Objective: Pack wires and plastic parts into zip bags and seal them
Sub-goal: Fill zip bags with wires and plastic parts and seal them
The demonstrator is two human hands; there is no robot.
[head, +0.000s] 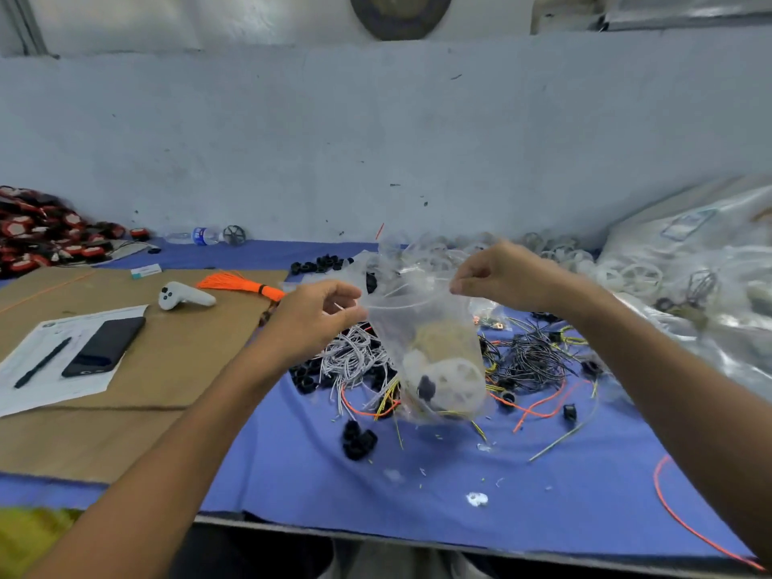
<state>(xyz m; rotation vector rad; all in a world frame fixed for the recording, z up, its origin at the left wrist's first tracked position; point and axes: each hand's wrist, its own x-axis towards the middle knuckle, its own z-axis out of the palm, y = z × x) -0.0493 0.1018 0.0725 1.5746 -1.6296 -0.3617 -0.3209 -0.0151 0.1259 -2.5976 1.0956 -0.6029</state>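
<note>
Zip bag (430, 348), clear, loaded with a white plastic part (453, 376), is hanging above the wire pile (353, 357) mid-counter (292, 453), left hand (317, 315) and right hand (497, 277) each pinching its mouth; the seal is probably closing best with the rim pulled taut and level.

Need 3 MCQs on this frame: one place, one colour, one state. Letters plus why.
1. Where does the black phone lie? A) on the blue cloth B) on the paper sheet C) on the wall ledge
2. Colour of the tied wire bundle beside the white controller? A) green B) white C) orange
3. State of the zip bag? A) pinched at its top by left hand and right hand, parts inside B) flat on the table, empty C) hanging from one hand
1 B: it rests on the sheet. 2 C: bright orange strands. 3 A: each hand pinches a top corner; white plastic part shows inside.
</note>
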